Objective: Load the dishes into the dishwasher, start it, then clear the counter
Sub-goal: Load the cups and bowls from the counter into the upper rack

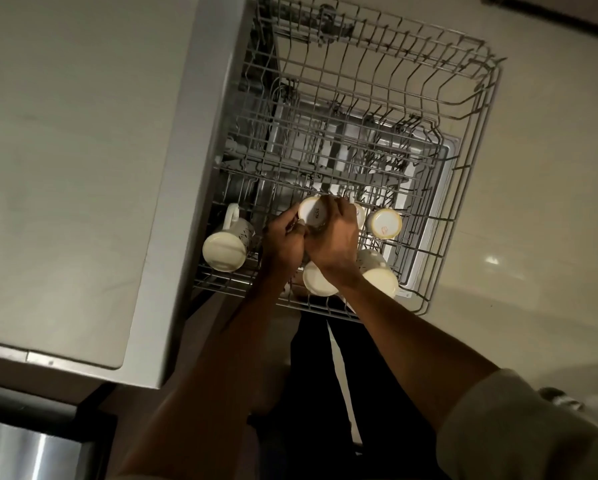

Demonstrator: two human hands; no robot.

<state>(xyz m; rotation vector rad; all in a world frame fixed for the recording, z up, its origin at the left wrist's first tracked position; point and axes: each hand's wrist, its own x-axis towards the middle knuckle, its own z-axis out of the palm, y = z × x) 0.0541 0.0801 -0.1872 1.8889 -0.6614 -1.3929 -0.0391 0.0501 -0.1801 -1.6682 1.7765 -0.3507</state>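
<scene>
Both my hands on upturned white ceramic mug (312,212) over grey wire dishwasher rack (463,188): left grip (283,242) and right grip (332,237) curled round it. Four more white mugs upside down beside.

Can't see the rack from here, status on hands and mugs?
Left hand and right hand both grip one upturned mug over rack. Four mugs already racked. Nothing blocking.

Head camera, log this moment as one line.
step: loading mugs | hands: left hand and right hand both grip mug | place: upper rack | mug: upside down
</scene>
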